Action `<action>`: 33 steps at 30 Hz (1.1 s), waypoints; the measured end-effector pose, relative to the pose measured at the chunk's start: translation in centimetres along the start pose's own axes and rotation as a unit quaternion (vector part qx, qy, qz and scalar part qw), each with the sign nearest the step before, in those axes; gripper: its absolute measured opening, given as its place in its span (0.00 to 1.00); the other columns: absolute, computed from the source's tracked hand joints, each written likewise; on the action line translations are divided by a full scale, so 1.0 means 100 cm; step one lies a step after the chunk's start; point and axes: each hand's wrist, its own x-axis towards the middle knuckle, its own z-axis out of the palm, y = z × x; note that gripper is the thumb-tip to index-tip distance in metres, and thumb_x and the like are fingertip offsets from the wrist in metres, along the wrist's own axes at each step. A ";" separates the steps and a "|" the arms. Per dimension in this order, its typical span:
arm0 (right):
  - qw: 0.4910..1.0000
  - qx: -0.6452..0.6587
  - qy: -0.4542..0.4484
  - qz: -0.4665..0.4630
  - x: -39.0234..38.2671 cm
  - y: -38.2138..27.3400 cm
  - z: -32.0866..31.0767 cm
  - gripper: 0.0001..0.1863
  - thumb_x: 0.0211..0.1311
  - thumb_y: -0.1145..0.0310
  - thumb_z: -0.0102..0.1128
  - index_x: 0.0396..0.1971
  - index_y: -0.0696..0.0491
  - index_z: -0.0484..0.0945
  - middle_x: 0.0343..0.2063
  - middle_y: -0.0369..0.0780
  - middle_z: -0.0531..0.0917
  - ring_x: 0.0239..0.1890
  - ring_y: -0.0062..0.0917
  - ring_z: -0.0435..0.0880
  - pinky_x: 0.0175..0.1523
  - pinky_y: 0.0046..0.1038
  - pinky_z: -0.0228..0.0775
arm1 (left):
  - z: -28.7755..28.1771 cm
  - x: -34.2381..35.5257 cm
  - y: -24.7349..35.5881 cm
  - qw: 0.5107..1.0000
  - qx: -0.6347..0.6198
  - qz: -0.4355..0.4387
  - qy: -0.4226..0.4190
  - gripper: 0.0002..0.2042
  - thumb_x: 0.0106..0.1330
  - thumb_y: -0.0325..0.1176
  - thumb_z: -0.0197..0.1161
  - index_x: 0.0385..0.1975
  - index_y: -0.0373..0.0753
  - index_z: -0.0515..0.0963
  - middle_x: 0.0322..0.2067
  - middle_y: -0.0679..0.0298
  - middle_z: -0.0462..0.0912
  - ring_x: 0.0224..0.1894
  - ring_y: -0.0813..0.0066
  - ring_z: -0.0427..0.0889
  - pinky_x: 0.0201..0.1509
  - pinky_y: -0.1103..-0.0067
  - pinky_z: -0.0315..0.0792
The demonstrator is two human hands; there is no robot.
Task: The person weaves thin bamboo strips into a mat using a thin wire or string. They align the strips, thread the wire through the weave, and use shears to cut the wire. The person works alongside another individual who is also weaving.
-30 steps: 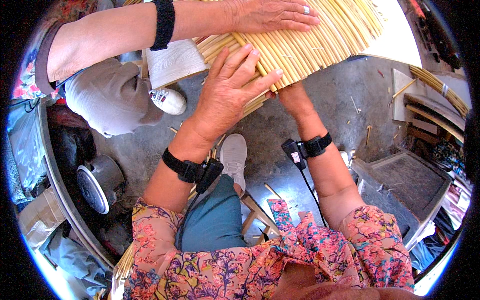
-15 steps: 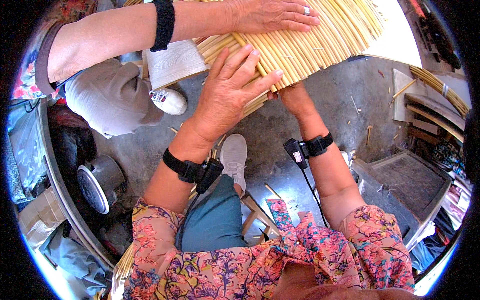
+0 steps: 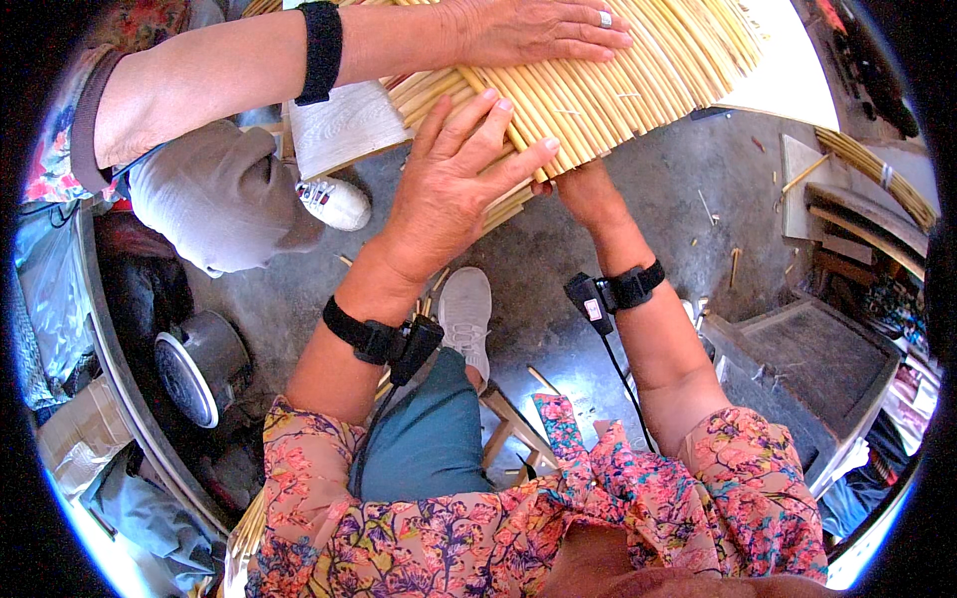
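A row of pale yellow reed-like stalks [image 3: 638,95] lies side by side like a mat at the top of the view. My left hand [image 3: 447,184] rests on its near left edge, fingers spread over the stalks. Below the near edge is my right hand [image 3: 590,196], its fingers mostly hidden under the stalks, so their grip does not show. Another person's hand [image 3: 543,28], wearing a ring, presses flat on top of the stalks farther away.
A pale board [image 3: 344,125] sits left of the stalks, near the other person's grey-clad knee [image 3: 204,189]. A lidded metal pot [image 3: 204,364] stands at left. On the right are a dark wooden box [image 3: 817,364] and a tied stalk bundle [image 3: 882,174]. Stalk scraps litter the concrete floor [image 3: 678,219].
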 end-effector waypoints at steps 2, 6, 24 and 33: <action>0.997 -0.043 0.005 -0.068 0.001 0.003 -0.002 0.14 0.64 0.67 0.49 0.48 0.55 0.70 0.36 0.37 0.78 0.27 0.19 0.78 0.23 0.20 0.73 | -0.001 0.001 0.001 1.000 0.000 0.000 -0.004 0.29 0.45 0.21 0.57 0.50 0.55 0.74 0.52 0.59 0.68 0.59 0.58 0.63 0.63 0.61 0.55; 0.987 -0.077 0.004 -0.141 0.004 0.016 -0.002 0.15 0.64 0.64 0.49 0.48 0.55 0.70 0.36 0.37 0.78 0.26 0.19 0.78 0.23 0.19 0.72 | -0.002 0.001 0.001 1.000 0.000 -0.004 -0.007 0.29 0.45 0.21 0.57 0.50 0.55 0.74 0.52 0.58 0.68 0.60 0.59 0.63 0.63 0.61 0.55; 0.995 -0.027 0.047 -0.080 -0.003 -0.001 0.005 0.16 0.61 0.74 0.49 0.50 0.53 0.69 0.38 0.36 0.77 0.26 0.17 0.77 0.21 0.17 0.71 | -0.001 0.002 -0.001 0.999 0.043 0.008 0.010 0.21 0.50 0.30 0.57 0.46 0.57 0.76 0.50 0.60 0.70 0.57 0.64 0.65 0.63 0.62 0.55; 1.000 0.007 0.000 -0.011 -0.009 0.040 -0.003 0.12 0.64 0.71 0.47 0.46 0.52 0.71 0.24 0.35 0.78 0.21 0.16 0.74 0.22 0.19 0.67 | 0.002 0.001 0.000 1.000 -0.003 0.000 0.023 0.26 0.47 0.22 0.55 0.48 0.56 0.76 0.52 0.59 0.69 0.59 0.59 0.64 0.63 0.61 0.55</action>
